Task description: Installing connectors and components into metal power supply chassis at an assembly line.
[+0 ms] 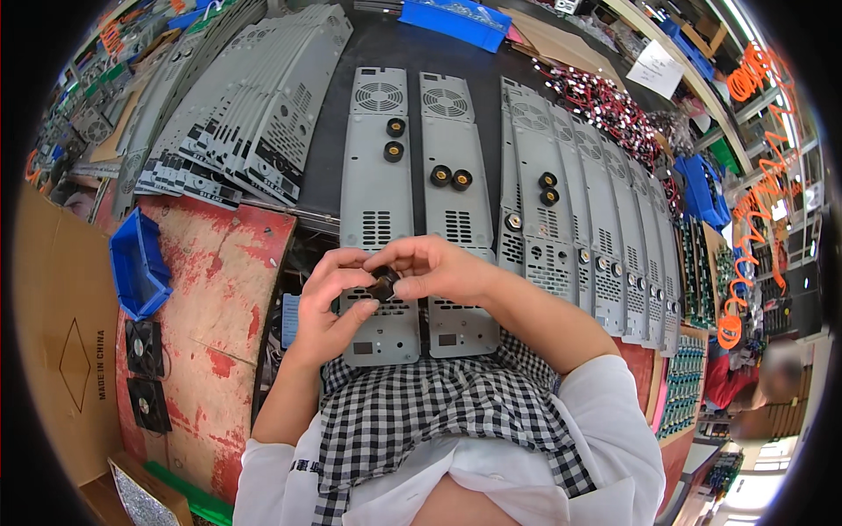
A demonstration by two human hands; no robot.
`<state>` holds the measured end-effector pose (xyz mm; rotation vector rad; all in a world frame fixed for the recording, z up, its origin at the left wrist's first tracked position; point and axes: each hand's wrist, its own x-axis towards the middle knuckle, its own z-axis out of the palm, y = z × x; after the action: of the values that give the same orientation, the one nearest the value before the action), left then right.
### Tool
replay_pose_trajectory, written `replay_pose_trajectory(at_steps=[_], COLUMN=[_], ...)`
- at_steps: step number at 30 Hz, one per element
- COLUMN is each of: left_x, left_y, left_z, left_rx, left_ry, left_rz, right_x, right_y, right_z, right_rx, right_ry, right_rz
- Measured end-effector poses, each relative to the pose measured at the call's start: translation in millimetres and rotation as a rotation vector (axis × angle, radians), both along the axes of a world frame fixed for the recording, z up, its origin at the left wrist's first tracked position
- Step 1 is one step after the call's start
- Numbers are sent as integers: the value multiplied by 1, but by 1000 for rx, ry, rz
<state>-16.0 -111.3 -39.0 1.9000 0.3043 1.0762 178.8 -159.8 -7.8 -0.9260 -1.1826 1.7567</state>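
Over the lower part of a grey metal panel [377, 175], both my hands meet around a small dark round fitting [382, 286] with a brownish inside. My left hand [333, 294] pinches it from the left, and my right hand [434, 272] grips it from the right with thumb and fingers. My fingers hide part of it. Higher on this panel lie two black round fittings [395, 152] with brass centres. A second grey panel [453, 149] lies alongside to the right, carrying two more such fittings [460, 180] side by side.
At the right, overlapping grey panels [605, 210] stand in a row, several with fittings. Many panels [254, 96] are stacked at the far left. Blue bins [140, 267] [456, 22], black fans [145, 403], a heap of red-black wires [596, 110] and orange coiled hoses [754, 210] surround the bench.
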Motion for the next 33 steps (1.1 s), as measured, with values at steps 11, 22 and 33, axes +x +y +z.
replay_pose_trajectory(at_steps=[11,22,33], left_x=[23,16,10], left_y=[-21,-20,-11], left_z=[-16,-22,-29], left_rx=[-328,-1132,-1275], left_ry=[-288,-464,-597], left_rz=[114,-31,-202], right_x=[-30,-54,-27], right_y=[-18,-10,13], right_z=[-17,14,5], right_rx=[456,1137,946], right_ry=[-445,-662,-931], right_rz=[-636,-362,-308])
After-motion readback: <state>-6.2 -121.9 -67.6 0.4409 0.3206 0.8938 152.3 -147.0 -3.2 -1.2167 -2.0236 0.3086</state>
